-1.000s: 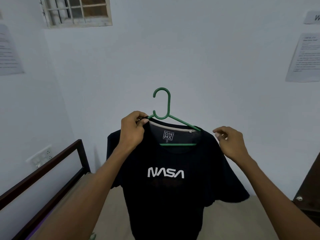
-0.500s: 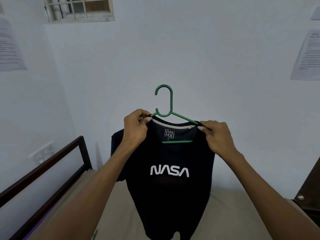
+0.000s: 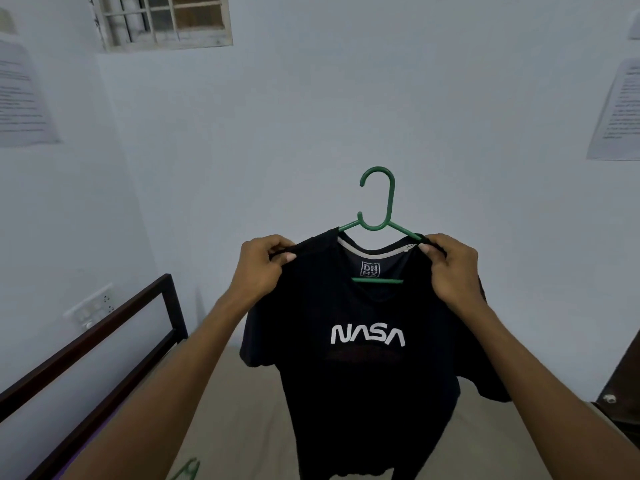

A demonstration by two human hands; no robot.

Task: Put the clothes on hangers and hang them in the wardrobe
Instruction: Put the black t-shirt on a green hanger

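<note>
A black T-shirt (image 3: 367, 382) with white NASA lettering hangs in front of me on a green plastic hanger (image 3: 389, 202), whose hook stands upright above the collar. My left hand (image 3: 263, 268) pinches the shirt's left shoulder seam, out past the hanger's arm. At the right shoulder, my right hand (image 3: 450, 268) pinches the fabric together with the tip of the hanger's arm. The hanger's lower bar shows through the neck opening. No wardrobe interior is in view.
A bed with a beige sheet (image 3: 242, 427) lies below, with a dark wooden frame (image 3: 114, 327) along its left side. Another green hanger (image 3: 185, 471) lies on the sheet near the bottom edge. A dark door edge with a knob (image 3: 609, 398) is at the right.
My right hand came in and took the right shoulder. My left hand slid outward from the collar along the left shoulder, pulling the fabric over the hanger arm. The shirt now hangs spread wider.
</note>
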